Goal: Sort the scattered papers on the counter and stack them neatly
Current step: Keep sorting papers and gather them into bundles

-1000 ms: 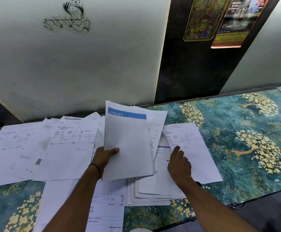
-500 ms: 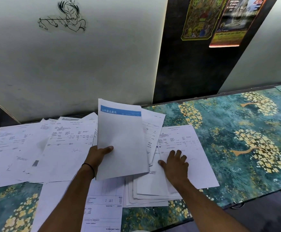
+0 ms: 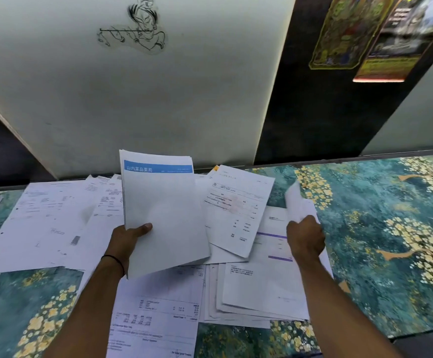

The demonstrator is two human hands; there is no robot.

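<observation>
Right hand (image 3: 305,237), flat on the counter sheets half a second ago, now pinches one white printed sheet (image 3: 296,202) and lifts it, while left hand (image 3: 127,237) stays clamped on the blue-headed white paper stack (image 3: 163,215) above the teal floral counter (image 3: 391,228): next addition likely.

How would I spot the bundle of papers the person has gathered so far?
Start at the teal flowered counter strewn with white sheets. Near its middle, the left hand holds a bundle of papers raised off the surface, thumb on the front. Its top sheet is nearly blank, with a blue band across the top, unlike the printed pages lying flat around it.
</observation>
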